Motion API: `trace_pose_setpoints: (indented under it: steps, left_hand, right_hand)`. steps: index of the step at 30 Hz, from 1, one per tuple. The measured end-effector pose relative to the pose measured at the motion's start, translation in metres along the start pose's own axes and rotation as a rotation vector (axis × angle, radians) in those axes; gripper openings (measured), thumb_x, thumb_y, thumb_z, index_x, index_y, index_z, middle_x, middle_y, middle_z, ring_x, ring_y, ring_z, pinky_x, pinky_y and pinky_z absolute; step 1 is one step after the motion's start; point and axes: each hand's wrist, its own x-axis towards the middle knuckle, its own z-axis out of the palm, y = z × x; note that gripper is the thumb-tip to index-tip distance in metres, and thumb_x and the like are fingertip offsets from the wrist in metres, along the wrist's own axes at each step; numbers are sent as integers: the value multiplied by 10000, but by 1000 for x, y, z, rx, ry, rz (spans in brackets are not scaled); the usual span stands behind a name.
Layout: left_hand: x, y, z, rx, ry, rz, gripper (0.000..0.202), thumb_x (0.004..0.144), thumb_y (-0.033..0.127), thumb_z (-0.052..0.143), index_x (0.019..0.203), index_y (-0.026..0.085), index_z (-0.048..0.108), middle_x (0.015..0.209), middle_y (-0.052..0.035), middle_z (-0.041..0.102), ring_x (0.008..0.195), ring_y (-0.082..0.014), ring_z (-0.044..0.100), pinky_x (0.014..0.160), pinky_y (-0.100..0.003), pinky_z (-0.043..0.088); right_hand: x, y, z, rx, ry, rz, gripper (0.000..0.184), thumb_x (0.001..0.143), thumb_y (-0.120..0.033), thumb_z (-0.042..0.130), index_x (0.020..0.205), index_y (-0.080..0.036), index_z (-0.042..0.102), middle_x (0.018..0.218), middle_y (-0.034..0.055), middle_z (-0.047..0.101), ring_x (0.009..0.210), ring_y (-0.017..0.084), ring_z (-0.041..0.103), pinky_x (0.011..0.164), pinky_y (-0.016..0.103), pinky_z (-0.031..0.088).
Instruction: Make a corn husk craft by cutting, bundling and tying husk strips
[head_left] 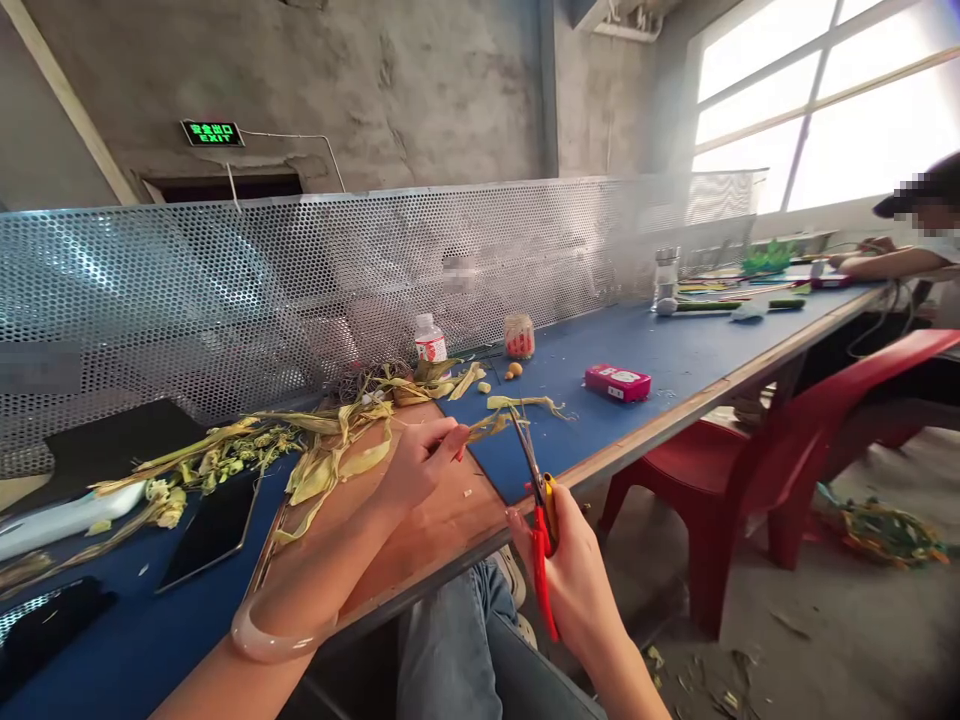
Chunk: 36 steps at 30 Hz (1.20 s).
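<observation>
My left hand (421,465) pinches a strip of dried corn husk (489,427) between thumb and fingertips above the wooden board (420,550). In my right hand (581,575) is a pair of scissors (541,570) with red and yellow handles, fingers wrapped round them. The blades point away from me and overlap the far end of the strip; whether they touch it I cannot tell. Another husk piece (529,403) lies just beyond on the blue table. A heap of yellowish husks (341,465) spreads left of my left hand, partly over the board.
Behind the husks stand a white bottle (430,340) and a glass jar (519,337). A pink box (617,382) lies to the right. At left are a dark phone-like slab (214,530) and dried flowers (247,450). A red chair (739,470) stands beside the table; another person (892,262) sits farther off.
</observation>
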Motion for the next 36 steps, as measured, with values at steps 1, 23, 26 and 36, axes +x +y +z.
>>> trace_pose_setpoints:
  steps: [1,23,26,36]
  left_hand:
    - [0,0,0,7,-13,4,481,896,477,386,544,158,466,478,42,357,461,-82,335,473,-240,245]
    - [0,2,0,30,127,42,438,899,436,405,556,168,452,476,46,354,449,-86,337,462,-240,251]
    - [0,3,0,74,90,95,432,900,407,415,545,163,450,481,44,357,466,-84,348,478,-237,255]
    - [0,2,0,75,-7,122,423,900,375,425,539,156,456,470,50,333,449,-75,320,462,-229,238]
  right_hand:
    - [0,0,0,9,2,3,265,808,-418,536,972,-214,492,746,-18,559,654,148,514,596,243,433]
    - [-11,-7,1,275,-235,71,345,849,-505,475,990,-193,513,926,27,578,861,180,528,774,267,422]
    - [-11,-5,2,297,-225,75,343,851,-502,471,992,-192,511,947,33,570,866,177,518,769,263,422]
    - [-10,0,9,385,-206,214,347,859,-548,421,883,-210,497,568,-81,358,432,71,283,423,200,301]
